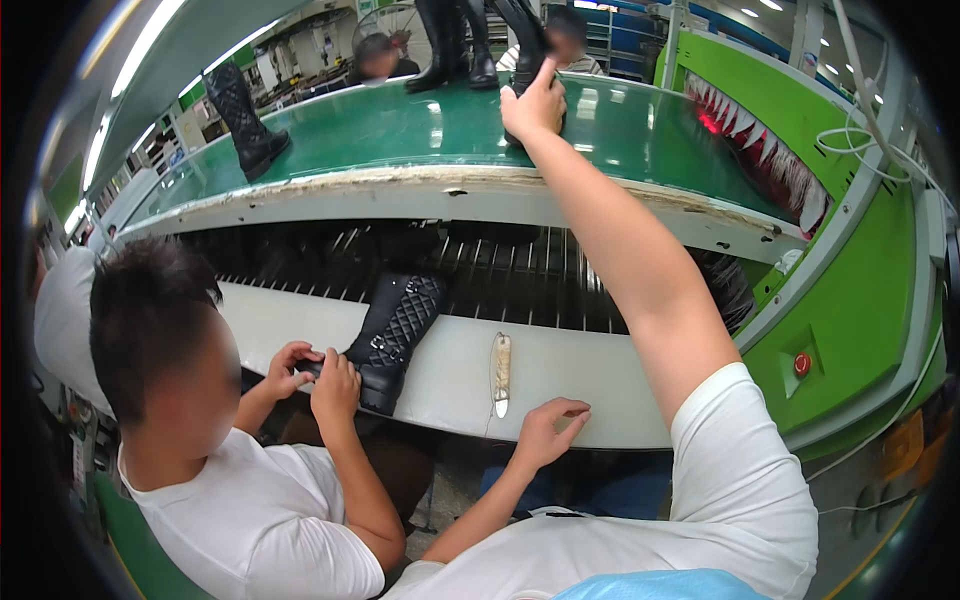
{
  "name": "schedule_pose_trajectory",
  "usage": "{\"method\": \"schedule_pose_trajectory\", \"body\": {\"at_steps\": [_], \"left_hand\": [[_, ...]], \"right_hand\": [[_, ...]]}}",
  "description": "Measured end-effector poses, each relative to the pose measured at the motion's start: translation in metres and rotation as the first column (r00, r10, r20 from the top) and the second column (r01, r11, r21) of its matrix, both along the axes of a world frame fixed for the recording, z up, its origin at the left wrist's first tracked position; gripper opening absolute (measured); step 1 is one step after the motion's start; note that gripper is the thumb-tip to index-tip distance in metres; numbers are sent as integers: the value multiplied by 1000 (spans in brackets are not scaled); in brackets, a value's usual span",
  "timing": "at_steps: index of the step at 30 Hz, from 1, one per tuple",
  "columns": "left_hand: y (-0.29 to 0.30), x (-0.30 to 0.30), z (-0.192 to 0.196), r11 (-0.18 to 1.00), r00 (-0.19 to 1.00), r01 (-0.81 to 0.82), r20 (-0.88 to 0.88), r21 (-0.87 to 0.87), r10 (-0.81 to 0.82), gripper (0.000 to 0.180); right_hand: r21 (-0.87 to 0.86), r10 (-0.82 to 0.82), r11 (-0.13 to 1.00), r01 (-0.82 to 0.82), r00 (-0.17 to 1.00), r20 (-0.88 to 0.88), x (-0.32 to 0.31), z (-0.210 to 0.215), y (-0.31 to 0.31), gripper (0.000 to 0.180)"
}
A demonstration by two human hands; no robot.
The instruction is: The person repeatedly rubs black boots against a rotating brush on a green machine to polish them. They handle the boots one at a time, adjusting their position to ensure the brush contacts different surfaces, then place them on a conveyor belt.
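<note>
My right arm reaches far across to a green conveyor belt (385,135). There my right hand (537,105) is wrapped round the foot of a black boot (522,35), thumb pointing up. Close to the front edge of the white bench (610,385), my left hand (550,432) hangs with bent fingers, thumb apart and nothing in it. Beside it lies a small tool (502,372) with a pale wrapped handle, a metal tip and a thin cord. To the left, a co-worker's hands (335,378) touch the lower part of a black quilted boot (395,330) with buckles.
More black boots (440,45) stand at the belt's far side, and a quilted boot (243,125) stands at its left. A dark rack of metal rods (530,280) runs under the belt. On the right is a green machine (850,300) with a fringed opening and a red button (802,364).
</note>
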State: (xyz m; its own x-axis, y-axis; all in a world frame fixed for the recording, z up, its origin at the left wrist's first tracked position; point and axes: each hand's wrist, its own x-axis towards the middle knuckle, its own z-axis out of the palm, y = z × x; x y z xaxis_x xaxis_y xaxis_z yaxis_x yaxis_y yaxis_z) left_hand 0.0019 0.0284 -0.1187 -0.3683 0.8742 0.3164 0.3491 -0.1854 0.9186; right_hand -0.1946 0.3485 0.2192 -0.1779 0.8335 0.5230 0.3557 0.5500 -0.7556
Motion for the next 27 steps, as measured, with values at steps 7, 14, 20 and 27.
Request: {"method": "schedule_pose_trajectory", "body": {"at_steps": [7,14,20,27], "left_hand": [[3,4,0,1000,998,-26,-54,12,27,15],[5,9,-2,997,989,-74,-125,22,76,13],[11,16,-4,990,974,-124,-183,73,135,10],[18,24,1,981,954,-159,-240,108,181,8]], "right_hand": [[-22,83,996,-81,989,122,23,-22,32,126],[66,410,868,-491,787,462,123,-45,52,73],[231,291,856,-462,801,523,266,-42,77,40],[313,-499,862,398,558,664,402,-35,154,64]]}}
